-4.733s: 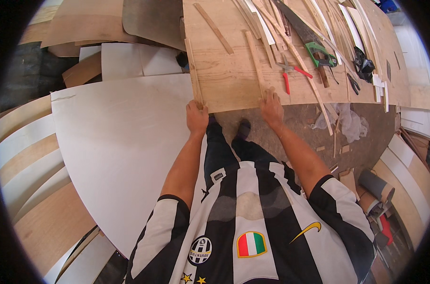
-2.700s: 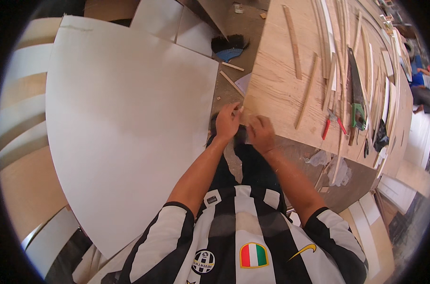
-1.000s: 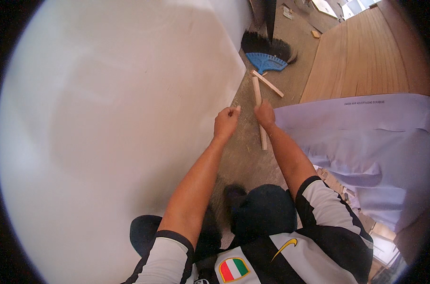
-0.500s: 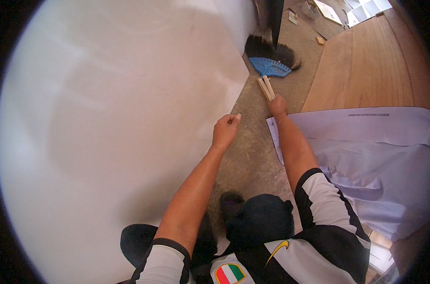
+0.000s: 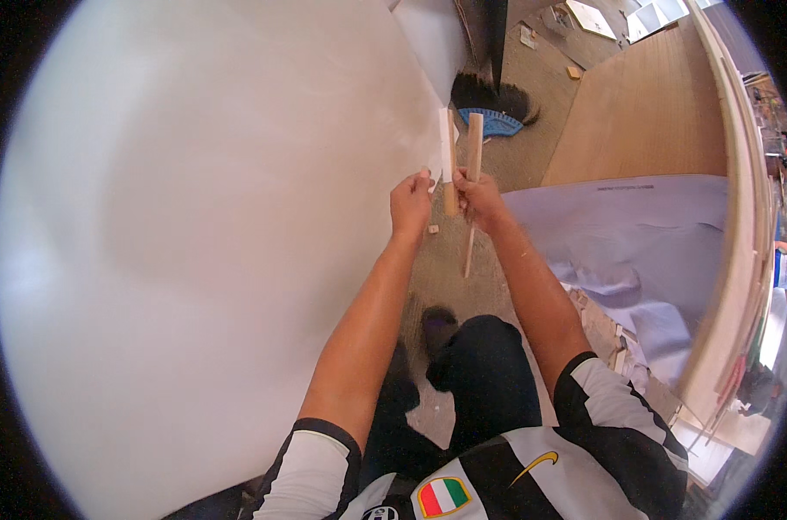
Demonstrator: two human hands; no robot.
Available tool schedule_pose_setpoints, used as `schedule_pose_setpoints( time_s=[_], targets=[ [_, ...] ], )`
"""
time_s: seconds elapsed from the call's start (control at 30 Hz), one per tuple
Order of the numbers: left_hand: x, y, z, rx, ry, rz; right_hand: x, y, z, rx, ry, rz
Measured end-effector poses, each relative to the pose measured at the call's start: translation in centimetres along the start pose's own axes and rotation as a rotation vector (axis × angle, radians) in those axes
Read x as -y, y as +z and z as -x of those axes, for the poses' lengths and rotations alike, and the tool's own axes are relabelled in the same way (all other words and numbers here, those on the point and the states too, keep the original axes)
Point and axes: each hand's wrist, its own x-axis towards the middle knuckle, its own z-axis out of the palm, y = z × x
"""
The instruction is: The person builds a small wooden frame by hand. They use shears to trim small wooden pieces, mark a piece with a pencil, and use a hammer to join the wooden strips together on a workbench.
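Observation:
My right hand [image 5: 480, 201] is closed round a few light wooden strips [image 5: 475, 146]. Their ends stick out above the fingers, and one thin end points down below the hand. Just left of it, my left hand [image 5: 411, 206] has its fingers curled together at the edge of a large white panel [image 5: 237, 217]. Whatever lies in those left fingers is too small to make out. Beyond both hands, a broom head [image 5: 496, 121] with a blue base and black bristles lies on the floor, partly hidden by the strips.
At right, a brown wooden board [image 5: 636, 113] stands beside a crumpled pale sheet [image 5: 619, 225]. A long panel edge [image 5: 736, 173] rises at the far right. Small scraps, such as a wood block [image 5: 573, 73], lie on the floor [image 5: 541, 113]. A dark upright [image 5: 495, 35] stands behind the broom.
My right hand has drawn back and left with the strips, away from the broom and close to my left hand. The left hand has moved slightly forward. The view has shifted, showing more on the right.

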Motion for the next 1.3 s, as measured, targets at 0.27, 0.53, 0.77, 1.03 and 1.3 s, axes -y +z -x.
schedule_pose_setpoints(
  time_s=[0.27, 0.53, 0.77, 1.03, 1.3],
  targets=[
    [-16.0, -3.4, 14.1, 0.0, -0.083, 0.146, 9.6, 7.0, 19.3, 0.16, -0.004, 0.01],
    [-29.5, -4.5, 29.4, 0.11, -0.019, 0.23, 23.6, 8.8, 38.2, 0.127, -0.053, 0.045],
    [-37.3, 0.3, 36.1, 0.242, 0.032, 0.15, 33.1, 3.5, 46.6, 0.016, -0.16, 0.18],
    [-39.3, 15.5, 40.5, 0.408, -0.012, -0.03, 36.4, -11.7, 47.0, -0.489, -0.267, 0.063],
    [-38.9, 27.6, 40.9, 0.49, -0.182, -0.262, 39.1, -27.2, 43.1, -0.675, -0.037, 0.108]
  ],
)
